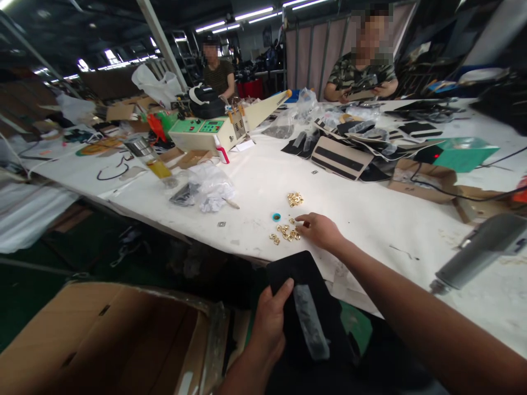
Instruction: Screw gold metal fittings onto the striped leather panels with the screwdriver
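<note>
Under the left thumb, a flat black panel: matte, smooth-faced, straight along its top edge, corners slightly rounded. I have the left hand clamped on its near-left edge, thumb pressed flat on the face, other fingers out of sight behind. Just right of that thumb, a long strip, cloudy and wrinkled like plastic film, runs lengthwise down the panel.

My right hand reaches over the white table, index finger extended toward a scatter of gold-coloured metal fittings. These are small, shiny, some of them open loops, and lie just left of the fingertips and slightly nearer to me. I cannot tell whether the fingertips touch or pinch the closest one. Just beyond them sits a tighter heap of similar gold pieces; left of them, a small round blue cup with a brownish centre.

Farther left of the right fingers: crumpled translucent plastic bags. Well beyond them: a stiff tan panel with dark parallel bands. To the right of the right forearm: a grey cylindrical tool, smooth-barrelled, tapering to a narrow end.
</note>
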Tool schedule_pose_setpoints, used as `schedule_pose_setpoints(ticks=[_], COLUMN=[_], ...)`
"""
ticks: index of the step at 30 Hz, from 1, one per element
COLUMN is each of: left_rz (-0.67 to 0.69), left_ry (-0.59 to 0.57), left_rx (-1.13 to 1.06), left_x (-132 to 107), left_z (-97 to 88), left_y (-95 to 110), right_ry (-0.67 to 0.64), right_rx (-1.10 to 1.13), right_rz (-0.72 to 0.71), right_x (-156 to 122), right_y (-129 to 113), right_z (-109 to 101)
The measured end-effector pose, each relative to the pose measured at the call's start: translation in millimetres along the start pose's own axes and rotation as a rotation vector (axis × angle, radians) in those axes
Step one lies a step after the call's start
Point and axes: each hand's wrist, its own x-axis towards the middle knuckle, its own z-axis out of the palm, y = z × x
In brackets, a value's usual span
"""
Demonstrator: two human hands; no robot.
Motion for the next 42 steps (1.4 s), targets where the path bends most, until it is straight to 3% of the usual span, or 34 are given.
schedule_pose_setpoints(ticks=[6, 12, 18, 21, 24, 32, 38, 42], left_rz=[0.028, 0.057, 0.13, 0.239, 0.385, 0.541, 0.626, 0.704], left_ry=[0.014, 0.01, -0.036, -0.072, -0.134, -0.243, -0.253, -0.279], left_rx=[-0.002, 0.005, 0.113, 0.341, 0.585, 0.776, 0.871, 0.922], left_x=[6, 9, 3, -4, -15, -44, -54, -57], left_z=[0.1, 5.5, 18.4, 30.3, 44.9, 82.1, 90.9, 94.7], left_y=[3, 8, 5, -1, -5, -17, -26, -30], right_ry=[-0.014, 0.065, 0.197, 0.262, 0.362, 0.528, 0.56, 0.618], right_rx=[-0.045, 0.124, 0.576, 0.678, 0.621, 0.576, 0.581, 0.397], right_rz=[-0.061, 0.03, 0.099, 0.0, -0.144, -0.283, -0.319, -0.389], right_x=[-3, -24, -120, -168, -195, -216, -224, -230], right_y=[1, -2, -13, -17, -14, 3, 10, 14], right_z=[1, -19, -52, -55, -52, -65, -72, -80])
